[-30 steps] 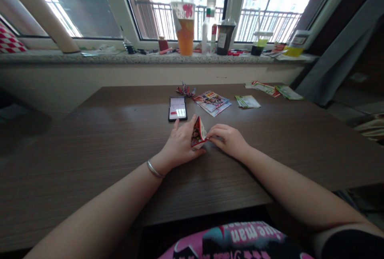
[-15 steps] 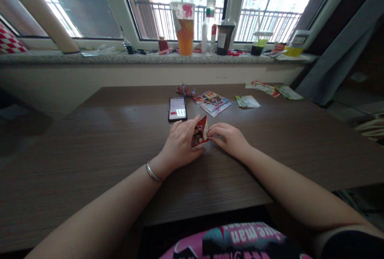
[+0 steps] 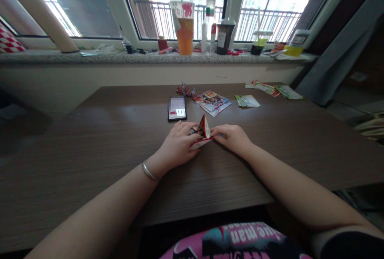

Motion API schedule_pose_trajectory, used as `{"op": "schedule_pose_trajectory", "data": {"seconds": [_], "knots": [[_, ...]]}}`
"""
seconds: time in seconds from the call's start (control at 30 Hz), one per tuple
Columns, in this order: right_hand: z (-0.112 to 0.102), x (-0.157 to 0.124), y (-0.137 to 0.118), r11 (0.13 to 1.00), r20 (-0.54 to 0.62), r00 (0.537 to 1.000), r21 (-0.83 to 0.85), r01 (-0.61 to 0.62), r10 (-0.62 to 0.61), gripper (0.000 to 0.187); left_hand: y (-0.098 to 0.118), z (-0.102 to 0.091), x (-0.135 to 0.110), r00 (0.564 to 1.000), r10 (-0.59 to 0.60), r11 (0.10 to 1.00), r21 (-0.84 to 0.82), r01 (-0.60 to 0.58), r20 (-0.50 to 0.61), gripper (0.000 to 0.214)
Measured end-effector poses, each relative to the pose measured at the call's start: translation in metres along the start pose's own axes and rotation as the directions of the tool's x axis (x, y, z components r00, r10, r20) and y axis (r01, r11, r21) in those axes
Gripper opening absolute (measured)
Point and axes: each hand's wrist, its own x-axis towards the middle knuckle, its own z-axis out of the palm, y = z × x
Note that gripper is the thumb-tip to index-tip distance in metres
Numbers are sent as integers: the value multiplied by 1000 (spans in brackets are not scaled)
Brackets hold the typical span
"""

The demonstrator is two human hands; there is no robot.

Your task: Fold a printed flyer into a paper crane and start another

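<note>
A small folded piece of printed paper (image 3: 204,128), red and white with a dark picture, stands partly raised on the table between my hands. My left hand (image 3: 180,139), with a silver bangle at its wrist, grips its left side, fingers over it and thumb along the near edge. My right hand (image 3: 231,137) pinches the lower right corner between thumb and fingertips. Just beyond my left hand lies a phone (image 3: 177,113) with its screen lit. Behind the folded paper is a stack of colourful printed sheets (image 3: 213,103).
A crumpled or folded paper piece (image 3: 185,90) sits behind the phone. Green-and-white cards (image 3: 247,101) and more printed slips (image 3: 264,88) lie at the back right. On the windowsill (image 3: 135,58) stand a tall orange drink cup (image 3: 185,35), a dark cup (image 3: 225,37) and bottles.
The folded paper's flap has risen into a sharper peak, and its near edge has opened outward. My left hand has shifted slightly left; my right hand has moved slightly right.
</note>
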Motion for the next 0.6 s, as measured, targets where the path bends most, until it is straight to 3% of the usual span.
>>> {"op": "schedule_pose_trajectory", "data": {"seconds": [0.23,0.6], "knots": [[4,1,6,999,31,999,-50,-17,18,11,-3,6,2,989,101,992,-87,-91,107,37],[2,3,-10,979,97,995,-205,-12,32,12,7,-1,2,995,12,1000,-26,-10,101,27]]}}
